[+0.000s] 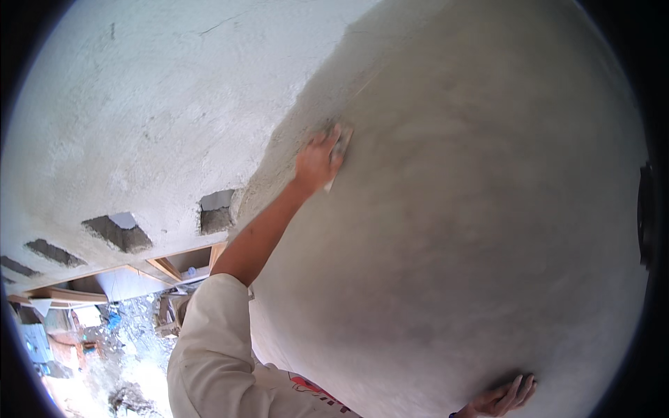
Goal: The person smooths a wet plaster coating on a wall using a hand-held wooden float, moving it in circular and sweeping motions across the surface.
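Observation:
My left hand (317,164) is raised with its fingers closed round a plastering trowel (339,155). The trowel's narrow pale blade lies against the damp grey plaster (446,188), near the edge where it meets the paler dry wall (188,90). Slight motion blur softens that hand and the tool. Low on the right, my right hand (503,398) rests by its fingers on the plastered surface, slightly bent, with nothing visible in it. A dark band shows at its wrist, and the rest of that arm is out of sight.
Several square holes, one of them this opening (216,211), run along the lower part of the pale wall. Below are wooden framing (165,269) and, farther down, a littered floor (132,348) with rubble. A dark object (645,216) stands at the right rim.

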`<state>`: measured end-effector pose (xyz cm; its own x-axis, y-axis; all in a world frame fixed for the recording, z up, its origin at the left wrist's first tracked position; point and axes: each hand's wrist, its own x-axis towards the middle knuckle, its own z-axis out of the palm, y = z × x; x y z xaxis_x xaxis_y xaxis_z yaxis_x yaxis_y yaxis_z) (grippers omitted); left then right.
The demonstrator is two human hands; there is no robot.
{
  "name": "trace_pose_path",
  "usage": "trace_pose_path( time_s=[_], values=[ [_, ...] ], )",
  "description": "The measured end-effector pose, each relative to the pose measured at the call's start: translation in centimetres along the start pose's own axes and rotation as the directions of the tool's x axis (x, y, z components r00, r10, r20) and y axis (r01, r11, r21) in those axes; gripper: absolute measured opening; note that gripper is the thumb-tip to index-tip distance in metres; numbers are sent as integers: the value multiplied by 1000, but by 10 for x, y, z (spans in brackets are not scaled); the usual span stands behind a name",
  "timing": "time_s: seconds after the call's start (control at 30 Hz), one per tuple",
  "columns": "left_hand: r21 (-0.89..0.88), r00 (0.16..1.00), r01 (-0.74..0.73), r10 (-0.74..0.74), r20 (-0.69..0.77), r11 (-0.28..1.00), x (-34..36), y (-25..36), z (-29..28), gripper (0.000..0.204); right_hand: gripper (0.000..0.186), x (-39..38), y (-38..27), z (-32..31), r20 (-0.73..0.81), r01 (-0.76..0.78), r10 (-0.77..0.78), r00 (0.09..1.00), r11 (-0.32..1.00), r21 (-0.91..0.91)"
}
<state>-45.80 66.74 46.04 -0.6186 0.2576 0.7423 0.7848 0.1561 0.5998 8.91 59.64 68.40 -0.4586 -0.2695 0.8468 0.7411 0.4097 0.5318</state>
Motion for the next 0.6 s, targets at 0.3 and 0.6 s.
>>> trace_pose_path(
  time_s=[0.3,0.6],
  values=[
    [-201,982,-187,176,-75,961,75,125,-53,46,46,0,-5,-1,27,8,-6,1000,999,-50],
    [-236,998,-56,54,-15,970,33,84,-25,36,44,9,-10,-6,26,2,-1,1000,999,-44]
  ],
)
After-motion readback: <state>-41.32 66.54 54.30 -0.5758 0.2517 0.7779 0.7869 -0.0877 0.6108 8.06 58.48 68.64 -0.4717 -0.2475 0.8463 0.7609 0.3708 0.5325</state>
